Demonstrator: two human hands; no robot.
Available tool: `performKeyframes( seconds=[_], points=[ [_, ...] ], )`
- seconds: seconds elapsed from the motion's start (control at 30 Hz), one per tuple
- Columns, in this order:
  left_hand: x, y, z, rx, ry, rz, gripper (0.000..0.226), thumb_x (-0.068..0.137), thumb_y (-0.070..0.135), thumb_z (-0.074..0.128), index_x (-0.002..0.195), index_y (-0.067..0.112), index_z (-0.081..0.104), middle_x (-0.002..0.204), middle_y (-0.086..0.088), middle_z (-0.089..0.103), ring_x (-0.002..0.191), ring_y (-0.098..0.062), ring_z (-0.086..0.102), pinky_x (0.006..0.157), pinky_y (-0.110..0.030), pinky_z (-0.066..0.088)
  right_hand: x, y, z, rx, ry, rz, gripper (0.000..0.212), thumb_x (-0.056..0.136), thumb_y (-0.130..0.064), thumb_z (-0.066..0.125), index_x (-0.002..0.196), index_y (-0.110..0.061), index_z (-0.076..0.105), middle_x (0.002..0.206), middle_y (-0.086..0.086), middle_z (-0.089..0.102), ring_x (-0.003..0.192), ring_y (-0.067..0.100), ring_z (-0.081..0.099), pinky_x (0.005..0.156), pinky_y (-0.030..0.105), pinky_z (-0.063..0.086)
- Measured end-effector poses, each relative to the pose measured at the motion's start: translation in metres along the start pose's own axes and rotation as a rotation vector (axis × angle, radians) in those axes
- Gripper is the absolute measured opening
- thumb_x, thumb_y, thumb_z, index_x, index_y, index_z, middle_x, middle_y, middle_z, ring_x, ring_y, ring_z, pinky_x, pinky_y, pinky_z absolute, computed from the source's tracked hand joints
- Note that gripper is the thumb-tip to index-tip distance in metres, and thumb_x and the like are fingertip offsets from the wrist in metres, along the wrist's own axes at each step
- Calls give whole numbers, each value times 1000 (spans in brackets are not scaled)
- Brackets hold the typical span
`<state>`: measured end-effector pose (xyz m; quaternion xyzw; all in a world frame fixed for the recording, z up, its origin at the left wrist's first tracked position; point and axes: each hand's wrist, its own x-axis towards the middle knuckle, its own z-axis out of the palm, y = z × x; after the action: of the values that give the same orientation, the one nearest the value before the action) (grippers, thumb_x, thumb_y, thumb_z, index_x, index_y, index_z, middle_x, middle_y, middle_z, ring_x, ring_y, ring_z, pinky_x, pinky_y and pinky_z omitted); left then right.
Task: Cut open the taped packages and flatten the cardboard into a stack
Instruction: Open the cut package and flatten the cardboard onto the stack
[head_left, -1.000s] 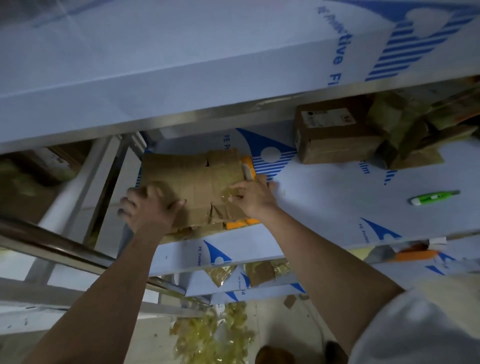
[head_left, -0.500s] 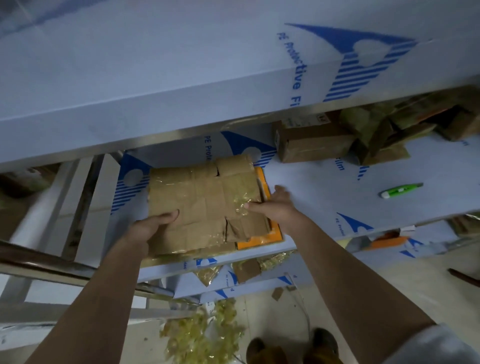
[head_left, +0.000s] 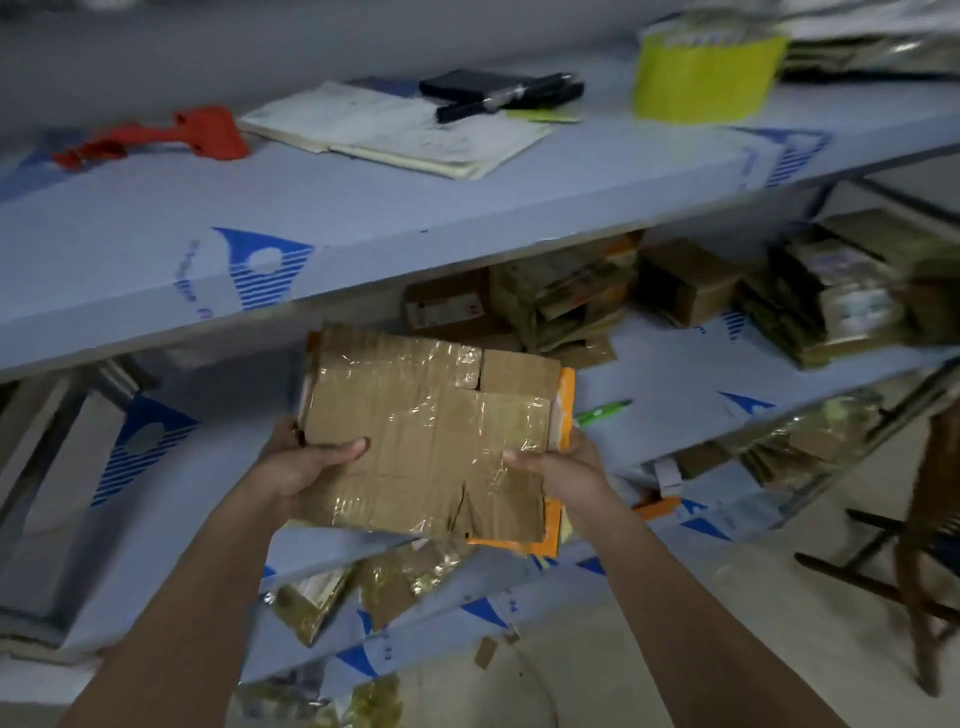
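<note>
A stack of flattened brown cardboard (head_left: 431, 431), with clear tape on it and an orange sheet under it, is lifted off the middle shelf (head_left: 675, 395). My left hand (head_left: 301, 462) grips its left edge, thumb on top. My right hand (head_left: 556, 462) grips its right edge, thumb on top. A green utility knife (head_left: 602, 413) lies on the shelf just right of the stack. Taped brown packages (head_left: 566, 296) are piled at the back of the same shelf, with a labelled box (head_left: 447, 309) to their left.
The top shelf (head_left: 363, 218) holds a red tool (head_left: 171, 137), an open notebook (head_left: 395, 132), black pens (head_left: 509, 96) and a yellow tape roll (head_left: 706, 73). Tape scraps (head_left: 363, 582) lie on a lower shelf. A wooden stool (head_left: 930, 519) stands at right.
Both hands have taken hold of the cardboard stack's edges and lifted it off the shelf toward me. The view has tilted up, showing the top shelf.
</note>
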<state>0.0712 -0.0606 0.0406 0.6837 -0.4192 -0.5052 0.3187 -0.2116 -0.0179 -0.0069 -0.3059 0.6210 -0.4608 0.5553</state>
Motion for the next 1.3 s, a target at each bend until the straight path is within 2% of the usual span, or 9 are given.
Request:
performKeyframes(
  seconds=[0.17,0.33,0.47,0.53,0.67,0.9,0.97,1.13,1.3],
  points=[
    [-42,38,147,38,-158,109,96,49,31,93,133,18,49,118,-5,65,95,-18,66,74,-33,55,-33,-14,-164,200,54,70,36,68,-5,86,98,-12,67,83,1,76,84,22,73,68,36,57],
    [-77,80,301,148,-202,221,74,67,37,88,130,16,55,112,1,64,79,-6,60,59,-18,46,-57,-19,-311,322,198,67,51,68,-7,87,115,-5,69,105,14,75,99,35,71,88,55,56],
    [-99,109,388,171,-205,270,86,65,50,85,135,13,51,137,-8,56,111,-22,59,82,-29,49,-72,-19,-381,440,329,13,38,72,-3,83,107,-10,69,102,13,75,96,34,71,87,54,56],
    [-100,118,421,267,-124,275,105,69,52,83,151,13,30,155,-12,29,138,-28,36,104,-37,39,-76,-18,-406,514,389,-4,31,77,0,78,102,-13,66,98,11,73,93,31,69,82,49,57],
    [-95,131,476,145,-139,117,145,30,85,79,149,18,30,154,-8,34,133,-28,41,106,-48,41,-66,-18,-440,649,458,-18,47,77,-7,80,118,-12,58,112,10,69,99,29,67,77,45,56],
    [-94,158,566,-249,-608,-134,103,50,50,94,137,19,47,131,-10,60,107,-31,61,79,-41,59,-6,-53,-472,794,450,-31,33,83,-7,75,110,-17,59,112,9,72,100,28,69,78,46,57],
    [-80,173,586,-410,-614,-136,64,71,35,87,124,16,56,108,-10,73,97,-27,68,73,-41,59,16,-67,-484,813,433,-46,33,85,-7,72,114,-16,58,111,9,72,99,27,69,75,43,57],
    [-36,204,633,-611,-500,-77,79,80,10,80,137,38,32,126,-11,56,111,-32,61,87,-63,52,66,-100,-507,730,424,-58,55,80,-16,80,130,-15,56,116,8,72,105,29,69,90,50,56],
    [-2,235,662,-633,-391,-88,56,88,7,71,122,33,34,113,-9,56,98,-30,62,65,-46,57,94,-124,-545,571,349,-63,65,78,-55,70,131,-19,57,118,8,71,103,22,68,80,36,59]
  ],
)
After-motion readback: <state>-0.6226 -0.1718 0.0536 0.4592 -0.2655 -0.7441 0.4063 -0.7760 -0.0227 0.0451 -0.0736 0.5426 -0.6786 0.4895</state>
